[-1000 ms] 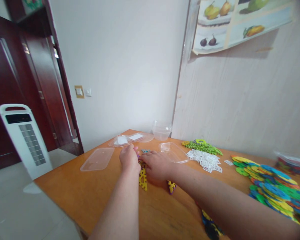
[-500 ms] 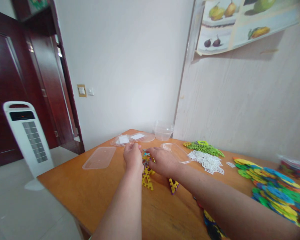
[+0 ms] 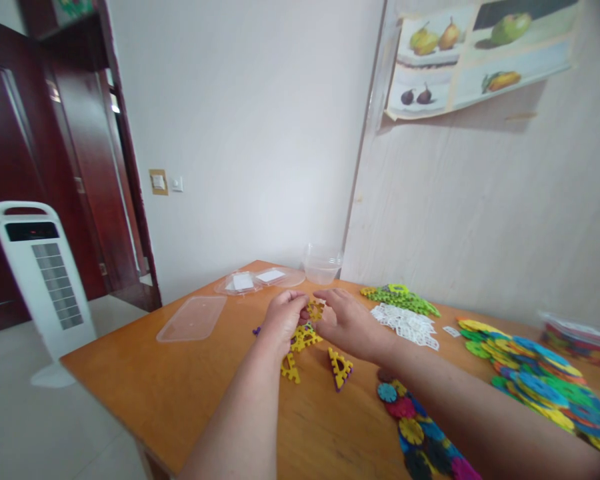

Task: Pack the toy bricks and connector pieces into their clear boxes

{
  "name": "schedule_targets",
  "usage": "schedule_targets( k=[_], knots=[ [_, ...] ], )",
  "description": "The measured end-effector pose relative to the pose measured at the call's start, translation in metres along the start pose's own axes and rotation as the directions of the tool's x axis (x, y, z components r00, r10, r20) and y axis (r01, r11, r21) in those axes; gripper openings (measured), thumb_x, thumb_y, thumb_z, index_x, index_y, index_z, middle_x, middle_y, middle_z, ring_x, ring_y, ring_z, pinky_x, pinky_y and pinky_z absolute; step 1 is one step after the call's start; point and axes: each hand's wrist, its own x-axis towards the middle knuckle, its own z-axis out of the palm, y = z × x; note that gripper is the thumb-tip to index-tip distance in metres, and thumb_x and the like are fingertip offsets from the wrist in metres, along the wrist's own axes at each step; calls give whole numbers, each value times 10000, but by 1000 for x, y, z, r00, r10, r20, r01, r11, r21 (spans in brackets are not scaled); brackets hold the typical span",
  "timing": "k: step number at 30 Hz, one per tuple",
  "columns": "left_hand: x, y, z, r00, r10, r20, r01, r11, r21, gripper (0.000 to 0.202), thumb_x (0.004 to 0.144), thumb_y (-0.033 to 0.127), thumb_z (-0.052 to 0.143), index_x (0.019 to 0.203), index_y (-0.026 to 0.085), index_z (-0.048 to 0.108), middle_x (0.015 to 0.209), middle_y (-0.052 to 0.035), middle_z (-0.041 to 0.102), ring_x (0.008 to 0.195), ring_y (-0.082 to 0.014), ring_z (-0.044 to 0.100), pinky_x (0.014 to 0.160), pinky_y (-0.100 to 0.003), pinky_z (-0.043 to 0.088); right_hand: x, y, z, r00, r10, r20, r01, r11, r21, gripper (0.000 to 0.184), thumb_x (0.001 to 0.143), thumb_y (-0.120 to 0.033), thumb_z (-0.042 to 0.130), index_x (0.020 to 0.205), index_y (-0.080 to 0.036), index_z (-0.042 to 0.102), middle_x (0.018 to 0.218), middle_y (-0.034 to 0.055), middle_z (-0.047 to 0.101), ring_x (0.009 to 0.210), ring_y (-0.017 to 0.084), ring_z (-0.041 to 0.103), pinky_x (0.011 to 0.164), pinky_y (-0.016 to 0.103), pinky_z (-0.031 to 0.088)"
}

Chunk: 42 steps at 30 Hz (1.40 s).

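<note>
In the head view, my left hand [image 3: 286, 320] pinches a small yellow notched building piece [image 3: 315, 309] between thumb and fingers. My right hand [image 3: 353, 327] is close on the other side of it, thumb and fingers apart; whether they touch it is unclear. Under the hands lie more yellow notched pieces [image 3: 306, 339], partly hidden by my fingers. A yellow triangular piece [image 3: 340, 367] with purple along its edge rests on the table below my right hand. Another yellow piece [image 3: 290, 369] shows beside my left wrist. A small purple piece [image 3: 257, 331] pokes out left of that wrist.
Heaps of green pieces [image 3: 403, 300], white pieces [image 3: 407, 323] and colourful discs [image 3: 540, 377] lie along the right of the wooden table [image 3: 220, 393]. Smaller discs [image 3: 411, 430] lie under my right forearm. Clear lids [image 3: 194, 319] and a clear tub [image 3: 323, 264] sit at the back.
Both hands have shifted to the right, and a yellow notched piece now shows in my left fingers. My right hand has opened wider. The view has turned slightly right.
</note>
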Motion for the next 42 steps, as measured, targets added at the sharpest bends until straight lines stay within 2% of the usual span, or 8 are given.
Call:
schedule_targets(
  k=[4,10,12,15,18,23,34,42],
  knots=[
    [-2,-1,0,996,-43,82,43,999,6,208,697,292,695,843,165,618,658,-7,641,522,-89,557,514,-200,445,-8,-1,-13,996,-52,72,55,998,-37,465,804,-307,603,1257,-206,587,1176,90,654,1123,246,556,942,353,416],
    [-9,-1,4,972,-103,211,82,991,110,194,714,314,693,809,162,618,665,-20,651,554,-100,588,544,-204,455,-30,-11,-25,989,25,143,-7,992,-125,430,819,-327,600,1239,-235,598,1087,73,686,1017,236,603,847,315,420],
    [-10,1,5,981,-74,181,53,991,119,223,732,356,688,817,162,619,713,-39,675,599,-115,616,569,-214,470,-40,-13,-26,987,89,136,-65,982,-175,433,824,-375,593,1231,-230,598,1050,75,692,964,241,617,791,313,419],
    [-8,3,4,998,3,56,-9,994,105,249,748,387,673,837,163,613,761,-57,696,623,-118,620,575,-214,470,-56,-16,-26,973,182,140,-145,960,-239,434,827,-443,581,1200,-223,612,1001,80,699,924,256,627,750,320,410],
    [-6,6,3,998,38,-50,-33,994,100,230,760,372,648,837,160,600,736,-58,689,596,-111,596,545,-203,444,-68,-23,-25,962,218,161,-175,953,-247,373,835,-422,565,1140,-219,638,996,83,700,957,256,625,770,315,403],
    [-5,8,3,993,31,-112,-20,995,99,201,759,347,628,824,159,595,721,-60,683,582,-112,589,521,-201,419,-75,-31,-21,948,257,189,-203,943,-264,308,816,-403,577,1052,-230,671,961,84,699,928,258,621,766,319,390],
    [1,4,1,988,19,-152,-7,997,80,200,742,351,636,807,165,604,730,-56,691,557,-108,585,495,-200,401,-81,-27,-15,941,257,218,-196,944,-266,220,815,-389,582,898,-223,699,883,78,683,841,227,602,706,300,370],
    [2,7,-2,961,13,-277,-7,1000,22,166,726,312,626,798,164,602,710,-49,683,542,-103,580,485,-192,402,-69,-37,-23,971,142,194,-109,979,-174,265,836,-345,567,1039,-228,691,987,71,694,976,231,590,827,303,413]
  ],
)
